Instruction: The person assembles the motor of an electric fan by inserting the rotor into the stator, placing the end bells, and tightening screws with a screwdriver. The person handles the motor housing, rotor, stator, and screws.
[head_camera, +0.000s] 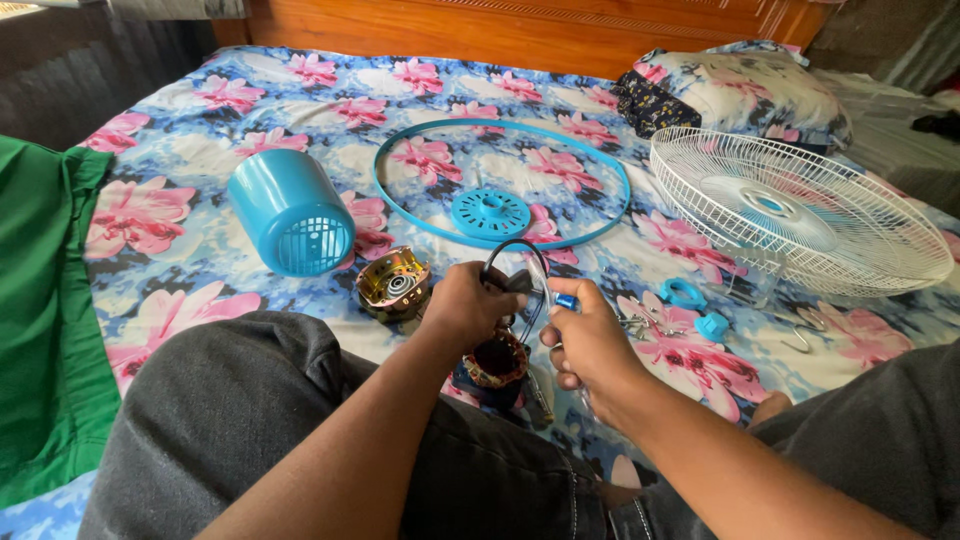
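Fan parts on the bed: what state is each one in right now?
Motor: bare, windings exposed, gripped by left hand.
Screwdriver: held in right hand.
Blue motor cover: off, lying on its side.
White grille: detached, lying flat.
Blue ring: loose, flat.

Your left hand (462, 305) grips the copper-wound fan motor (495, 362) over the floral bed (180, 140); your right hand (590, 340) holds a blue-handled tool (566, 301).

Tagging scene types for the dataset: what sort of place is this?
Most likely a home bedroom: a bed with a floral bedsheet, a wooden headboard and a matching pillow. Fan parts lie spread on it.
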